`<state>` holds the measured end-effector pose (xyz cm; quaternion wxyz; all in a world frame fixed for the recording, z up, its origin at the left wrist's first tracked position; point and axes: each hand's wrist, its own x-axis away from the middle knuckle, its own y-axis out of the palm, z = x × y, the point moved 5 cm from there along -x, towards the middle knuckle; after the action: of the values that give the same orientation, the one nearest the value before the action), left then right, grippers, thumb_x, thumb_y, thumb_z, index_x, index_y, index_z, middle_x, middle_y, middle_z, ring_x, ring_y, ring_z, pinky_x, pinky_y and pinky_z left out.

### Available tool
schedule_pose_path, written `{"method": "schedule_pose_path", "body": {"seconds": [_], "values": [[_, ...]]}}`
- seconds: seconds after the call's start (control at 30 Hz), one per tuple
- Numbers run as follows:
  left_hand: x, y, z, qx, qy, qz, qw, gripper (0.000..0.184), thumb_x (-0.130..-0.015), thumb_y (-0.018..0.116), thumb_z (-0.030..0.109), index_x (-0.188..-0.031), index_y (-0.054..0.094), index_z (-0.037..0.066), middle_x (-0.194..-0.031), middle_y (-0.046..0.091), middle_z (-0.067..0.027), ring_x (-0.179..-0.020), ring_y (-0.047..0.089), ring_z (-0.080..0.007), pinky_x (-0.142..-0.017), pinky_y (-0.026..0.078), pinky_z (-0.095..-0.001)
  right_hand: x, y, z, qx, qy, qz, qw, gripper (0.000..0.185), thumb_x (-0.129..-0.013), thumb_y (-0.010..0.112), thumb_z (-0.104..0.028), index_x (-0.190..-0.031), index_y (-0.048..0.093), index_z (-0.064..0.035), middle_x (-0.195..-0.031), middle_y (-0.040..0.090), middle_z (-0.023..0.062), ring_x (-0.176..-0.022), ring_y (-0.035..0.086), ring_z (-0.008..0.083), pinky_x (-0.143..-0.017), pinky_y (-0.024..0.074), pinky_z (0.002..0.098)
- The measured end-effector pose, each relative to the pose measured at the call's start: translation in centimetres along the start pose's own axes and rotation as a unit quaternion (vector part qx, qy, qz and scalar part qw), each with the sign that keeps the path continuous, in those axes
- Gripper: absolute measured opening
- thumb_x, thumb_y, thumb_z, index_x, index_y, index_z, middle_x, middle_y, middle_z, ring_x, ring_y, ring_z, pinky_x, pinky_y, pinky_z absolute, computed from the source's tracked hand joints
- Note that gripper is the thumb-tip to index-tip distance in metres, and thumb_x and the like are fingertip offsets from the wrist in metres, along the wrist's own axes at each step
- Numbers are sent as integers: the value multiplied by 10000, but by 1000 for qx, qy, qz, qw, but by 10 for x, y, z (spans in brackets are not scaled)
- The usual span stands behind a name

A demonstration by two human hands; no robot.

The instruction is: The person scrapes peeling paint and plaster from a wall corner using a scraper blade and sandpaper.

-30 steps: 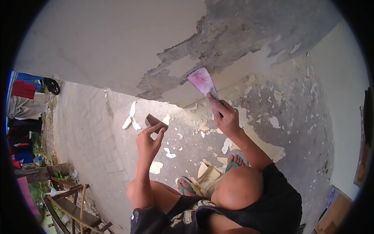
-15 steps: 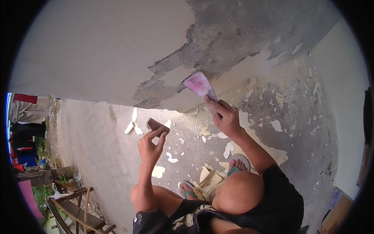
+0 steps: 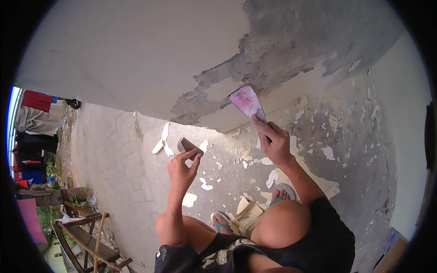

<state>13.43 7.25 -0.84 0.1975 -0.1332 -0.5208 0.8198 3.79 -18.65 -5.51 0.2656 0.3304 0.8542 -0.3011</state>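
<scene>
My right hand [image 3: 276, 142] is closed around a scraper [image 3: 248, 101] with a pink-smeared, whitish blade. The blade's wide edge points up and left over the lower wall; whether it touches cannot be told. My left hand [image 3: 183, 169] pinches a small flat brown piece [image 3: 191, 148] with a greyish end, held away from the wall; its exact kind is unclear. Above both hands, the wall [image 3: 136, 59] has pale paint with a ragged edge, and a bare grey patch [image 3: 277, 45] shows beside it.
Paint flakes [image 3: 327, 153] are scattered over the grey floor [image 3: 364, 182]. Larger peeled pieces [image 3: 249, 214] lie between my sandalled feet. A white wall [image 3: 409, 136] stands on the right. At left are a paved strip [image 3: 114, 159], hanging clothes [image 3: 38, 119] and a wooden frame [image 3: 91, 245].
The view has shifted, so the wall and floor appear further right. Both hands keep their holds. The brown piece is turned slightly, and the scraper stays near the wall's lower part.
</scene>
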Motion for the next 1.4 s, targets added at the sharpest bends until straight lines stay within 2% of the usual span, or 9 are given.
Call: {"method": "schedule_pose_path", "body": {"seconds": [0.1,0.17,0.37,0.5,0.93,1.07,1.13,1.23,1.4], "values": [[4,0,1,9,6,16,1000,220,-824,724,212,-1011,752,98,-881,724,-105,-795,691,-260,-719,516,-323,-5,-9,-6,8,54,-72,996,517,-838,638,4,-1307,609,-213,-731,621,101,-551,631,231,-447,498,335],[4,5,1,-17,-8,-17,1000,214,-826,722,200,-1007,751,91,-869,723,-95,-793,691,-251,-716,513,-317,5,-16,-2,1,62,-47,997,526,-835,640,1,-1310,606,-224,-728,615,96,-545,621,233,-447,490,338],[3,-1,5,5,15,30,999,186,-826,722,210,-976,750,103,-850,712,-82,-772,684,-256,-681,508,-326,-9,-15,-5,2,26,-44,999,539,-829,647,-7,-1315,602,-235,-716,608,76,-512,588,222,-436,477,334],[6,0,4,-11,2,-4,1000,192,-825,725,203,-981,752,93,-849,713,-95,-771,686,-257,-684,512,-329,-8,-25,-6,20,29,-38,999,552,-821,650,-6,-1322,596,-232,-699,591,76,-506,580,214,-434,476,332],[4,4,10,-13,6,16,1000,196,-825,719,205,-989,752,105,-872,715,-98,-778,684,-268,-692,512,-337,-35,-45,-8,86,-19,-83,993,526,-813,665,-33,-1286,627,-258,-713,617,63,-467,577,187,-414,495,303],[5,4,6,-18,8,-6,1000,200,-823,721,211,-996,750,115,-857,708,-96,-765,678,-278,-682,509,-339,-45,-72,-5,197,-57,-158,966,567,-836,686,-96,-1362,551,-262,-721,631,56,-508,614,198,-451,511,304],[5,1,8,-29,5,-16,999,205,-825,721,211,-1004,748,115,-845,705,-96,-759,675,-278,-677,508,-341,-56,-88,10,147,-52,-57,986,561,-854,687,-135,-1378,529,-263,-699,626,50,-510,610,201,-483,515,307],[10,-11,13,-25,-2,11,1000,222,-821,728,215,-1009,746,98,-825,702,-96,-758,673,-267,-676,507,-340,-74,-114,5,220,-10,-85,972,522,-869,682,-153,-1361,546,-261,-676,620,51,-509,604,201,-499,511,304],[16,-13,12,-25,31,22,999,231,-819,733,218,-1011,745,88,-833,703,-102,-774,677,-269,-684,510,-342,-95,-96,-17,270,-27,-136,953,494,-883,667,-162,-1356,551,-246,-674,626,57,-534,626,189,-495,503,296]]}}
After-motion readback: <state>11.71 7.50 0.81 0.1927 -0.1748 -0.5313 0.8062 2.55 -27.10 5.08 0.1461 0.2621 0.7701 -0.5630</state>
